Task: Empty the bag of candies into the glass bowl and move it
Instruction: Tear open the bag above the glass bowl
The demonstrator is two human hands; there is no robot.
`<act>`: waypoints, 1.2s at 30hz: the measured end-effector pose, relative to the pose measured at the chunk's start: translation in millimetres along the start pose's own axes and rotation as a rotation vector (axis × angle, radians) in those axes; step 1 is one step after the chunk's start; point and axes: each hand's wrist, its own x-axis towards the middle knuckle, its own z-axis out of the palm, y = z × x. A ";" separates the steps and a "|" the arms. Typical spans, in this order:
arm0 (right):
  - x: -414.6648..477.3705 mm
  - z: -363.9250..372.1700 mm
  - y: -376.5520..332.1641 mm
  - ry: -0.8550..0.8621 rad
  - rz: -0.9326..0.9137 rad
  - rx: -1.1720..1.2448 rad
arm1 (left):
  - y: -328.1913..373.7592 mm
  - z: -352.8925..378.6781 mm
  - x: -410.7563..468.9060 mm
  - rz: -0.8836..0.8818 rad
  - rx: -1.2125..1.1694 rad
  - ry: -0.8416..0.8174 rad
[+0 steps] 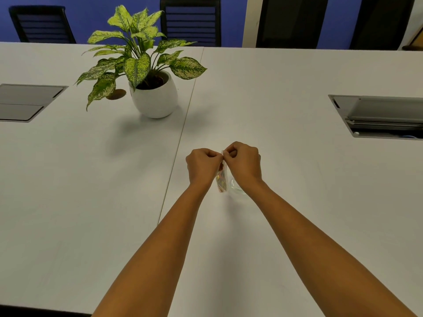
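The bag of candies (221, 179) hangs upright between the two hands, held above the white table (297, 179) near its middle seam. The left hand (202, 167) and the right hand (243, 163) each pinch the bag's top edge, knuckles almost touching, so both grips are closed on the bag; this looks like the start of pulling or tearing it open. Colourful candies sit in the lower part of the bag, so nothing seems poured out yet. The glass bowl (235, 187) stands on the table just right of the bag, largely hidden under the right wrist; whether anything lies in it I cannot tell. By my judgement, opening, emptying and moving the bowl all remain. A potted plant (146, 72) stands far left, well apart.
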 end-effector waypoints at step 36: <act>4.7 -6.6 -3.0 -0.060 0.090 0.040 | 10.4 3.6 -2.7 0.029 0.083 -0.029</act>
